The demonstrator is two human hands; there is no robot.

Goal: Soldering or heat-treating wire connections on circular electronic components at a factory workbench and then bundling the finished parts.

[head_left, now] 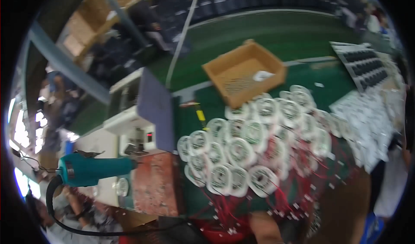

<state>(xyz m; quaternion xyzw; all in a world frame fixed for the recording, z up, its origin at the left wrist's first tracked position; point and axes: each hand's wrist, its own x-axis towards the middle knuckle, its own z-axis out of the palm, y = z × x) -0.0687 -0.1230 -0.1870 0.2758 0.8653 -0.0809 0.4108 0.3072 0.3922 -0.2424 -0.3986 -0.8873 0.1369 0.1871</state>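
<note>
At the lower edge a bare forearm (pixel 264 227), which I take for my right, reaches up to the near edge of the green table (pixel 194 207). Blur hides its fingers, so what it holds cannot be made out. My left hand is not in view. Just beyond the arm lie many round white plastic housings (pixel 240 152) with green inside, crowded and partly stacked. Red wires (pixel 281 196) with small white connectors trail from them over the near edge. Left of them, a teal electric screwdriver (pixel 101 170) points its tip at a worn reddish block (pixel 155 183).
A white and purple machine (pixel 155 110) with a small red light stands behind the block. An open cardboard box (pixel 242 95) holding small loose pieces sits at the back. Clear plastic bags (pixel 367 118) and a sheet of dark parts (pixel 362 64) lie right. Another person (pixel 82 218) sits lower left.
</note>
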